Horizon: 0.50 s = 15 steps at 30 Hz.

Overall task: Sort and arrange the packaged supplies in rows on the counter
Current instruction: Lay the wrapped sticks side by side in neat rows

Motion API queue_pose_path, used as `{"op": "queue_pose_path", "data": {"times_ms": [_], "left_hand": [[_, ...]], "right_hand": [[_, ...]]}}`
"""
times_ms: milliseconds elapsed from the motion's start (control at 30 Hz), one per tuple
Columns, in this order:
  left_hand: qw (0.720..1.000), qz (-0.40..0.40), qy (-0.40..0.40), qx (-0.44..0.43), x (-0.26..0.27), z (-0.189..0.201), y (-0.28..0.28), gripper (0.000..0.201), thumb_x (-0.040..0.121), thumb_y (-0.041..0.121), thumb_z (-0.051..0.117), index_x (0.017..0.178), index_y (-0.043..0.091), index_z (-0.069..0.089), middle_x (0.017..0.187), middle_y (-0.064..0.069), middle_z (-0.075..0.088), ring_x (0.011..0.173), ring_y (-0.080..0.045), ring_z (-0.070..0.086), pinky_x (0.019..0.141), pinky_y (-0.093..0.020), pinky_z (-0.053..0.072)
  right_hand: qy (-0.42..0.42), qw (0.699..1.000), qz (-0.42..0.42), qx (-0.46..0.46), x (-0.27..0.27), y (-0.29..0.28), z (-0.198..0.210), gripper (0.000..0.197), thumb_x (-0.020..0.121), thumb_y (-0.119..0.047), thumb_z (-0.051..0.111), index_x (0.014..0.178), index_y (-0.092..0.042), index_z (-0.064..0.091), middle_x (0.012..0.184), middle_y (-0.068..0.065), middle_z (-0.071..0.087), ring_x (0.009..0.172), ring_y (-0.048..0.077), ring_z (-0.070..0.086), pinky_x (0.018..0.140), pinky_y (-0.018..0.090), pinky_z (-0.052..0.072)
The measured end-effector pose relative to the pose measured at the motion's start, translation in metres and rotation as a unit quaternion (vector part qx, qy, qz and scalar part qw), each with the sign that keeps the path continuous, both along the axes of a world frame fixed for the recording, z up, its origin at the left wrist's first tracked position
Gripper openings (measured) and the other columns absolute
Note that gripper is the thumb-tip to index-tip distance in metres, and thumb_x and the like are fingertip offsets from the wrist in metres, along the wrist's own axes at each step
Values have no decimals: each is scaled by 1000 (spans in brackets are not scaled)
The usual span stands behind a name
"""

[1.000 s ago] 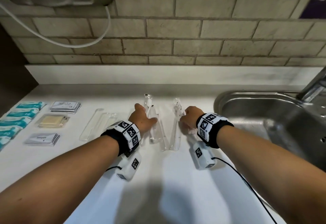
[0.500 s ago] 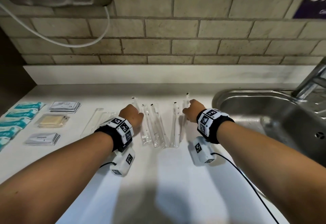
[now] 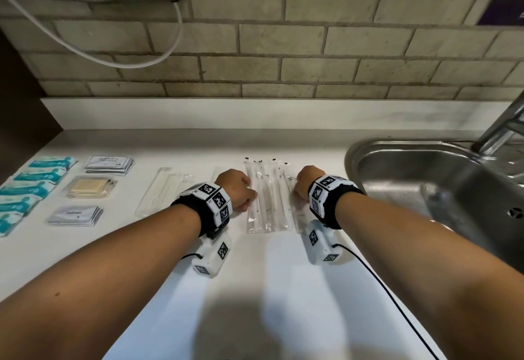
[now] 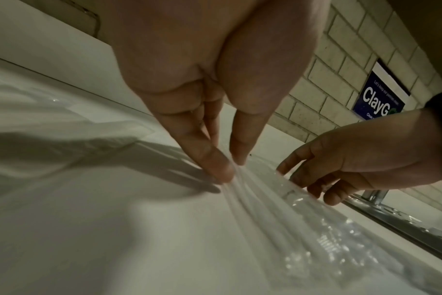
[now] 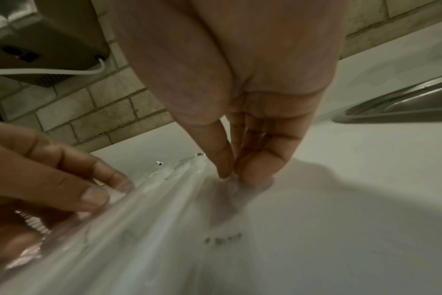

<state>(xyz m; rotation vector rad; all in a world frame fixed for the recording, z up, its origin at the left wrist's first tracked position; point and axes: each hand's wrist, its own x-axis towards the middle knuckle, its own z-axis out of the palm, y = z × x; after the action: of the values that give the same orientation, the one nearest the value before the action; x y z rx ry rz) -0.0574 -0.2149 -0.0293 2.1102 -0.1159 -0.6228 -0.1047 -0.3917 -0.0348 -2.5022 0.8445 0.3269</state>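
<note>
Head view: clear sleeved packets [image 3: 268, 198] lay side by side on the white counter [image 3: 272, 288], long axes running from the person toward the brick wall, black-marked ends farthest away. Left hand [image 3: 235, 189] sat at the row's left edge, right hand [image 3: 307, 182] at its right edge. Left wrist view: fingertips [image 4: 218, 167] pressed the plastic, nearly straight. Right wrist view: fingertips [image 5: 255, 169] touched the outermost sleeve; neither hand closed round anything.

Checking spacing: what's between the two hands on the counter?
In the head view, a row of clear sleeved packets lies side by side between the left hand and right hand.
</note>
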Motion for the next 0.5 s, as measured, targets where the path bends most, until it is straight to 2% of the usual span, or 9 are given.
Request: {"op": "queue_pose_path", "data": {"times_ms": [33, 100, 167, 233, 267, 367, 400, 433, 500], "left_hand": [[1000, -2, 7, -8, 0, -1, -1, 23, 82, -3, 69, 101, 7, 61, 63, -13, 60, 44, -19, 54, 55, -29, 52], [1000, -6, 19, -14, 2, -4, 0, 33, 83, 0, 68, 114, 8, 60, 65, -13, 61, 45, -19, 53, 59, -30, 53], [1000, -1, 17, -11, 7, -9, 3, 47, 82, 6, 69, 127, 10, 55, 67, -12, 64, 47, -21, 54, 64, -32, 56], [1000, -1, 7, -5, 9, -11, 7, 59, 79, 10, 70, 134, 13, 48, 75, -12, 67, 47, -20, 55, 59, -32, 56], [1000, -3, -1, -2, 9, -11, 7, 61, 78, 11, 70, 134, 14, 47, 82, -14, 69, 47, -19, 55, 55, -29, 55], [998, -31, -45, 22, 7, -10, 6, 60, 79, 11, 71, 132, 20, 45, 120, -14, 65, 49, -14, 60, 45, -19, 49], [995, -51, -67, 47, 6, -9, 6, 59, 79, 12, 71, 132, 20, 47, 128, -12, 63, 59, -12, 65, 47, -16, 48], [991, -70, -92, 74, 5, -9, 5, 58, 79, 14, 71, 132, 19, 48, 132, -9, 60, 76, -12, 68, 54, -16, 48], [984, -89, -113, 101, 3, -8, 5, 57, 81, 18, 71, 133, 17, 49, 139, -4, 55, 107, -18, 63, 73, -19, 45]], "right_hand": [[-36, 998, -20, 42, -3, 1, 4, 34, 86, -12, 62, 119, -6, 62, 119, 13, 64, 110, 32, 62, 91, 38, 53], [-37, 998, -6, 59, -5, 2, 7, 36, 83, -11, 64, 119, -4, 63, 120, 17, 63, 110, 34, 63, 92, 41, 54], [-40, 998, -6, 46, -5, -1, 8, 37, 82, -12, 65, 119, -3, 62, 121, 18, 63, 110, 34, 62, 93, 41, 54], [-30, 999, -3, 28, -8, 0, 14, 39, 85, -13, 64, 123, -3, 59, 126, 17, 60, 116, 33, 59, 96, 37, 51], [-32, 999, 5, 8, -7, 1, 14, 41, 87, -14, 62, 127, -3, 56, 131, 16, 57, 119, 32, 57, 97, 36, 49], [-60, 997, 55, -4, -11, 13, 19, 55, 90, -29, 63, 139, -12, 45, 141, 12, 42, 126, 29, 49, 102, 37, 44], [-72, 994, 79, -6, -12, 18, 18, 61, 88, -36, 64, 142, -15, 43, 143, 10, 39, 129, 29, 45, 104, 38, 42], [-80, 991, 109, -16, -14, 25, 19, 65, 87, -41, 64, 144, -18, 40, 144, 10, 37, 132, 30, 39, 106, 40, 39], [-78, 981, 174, -43, -17, 37, 18, 70, 87, -48, 61, 147, -24, 36, 148, 8, 34, 136, 31, 29, 109, 43, 32]]}}
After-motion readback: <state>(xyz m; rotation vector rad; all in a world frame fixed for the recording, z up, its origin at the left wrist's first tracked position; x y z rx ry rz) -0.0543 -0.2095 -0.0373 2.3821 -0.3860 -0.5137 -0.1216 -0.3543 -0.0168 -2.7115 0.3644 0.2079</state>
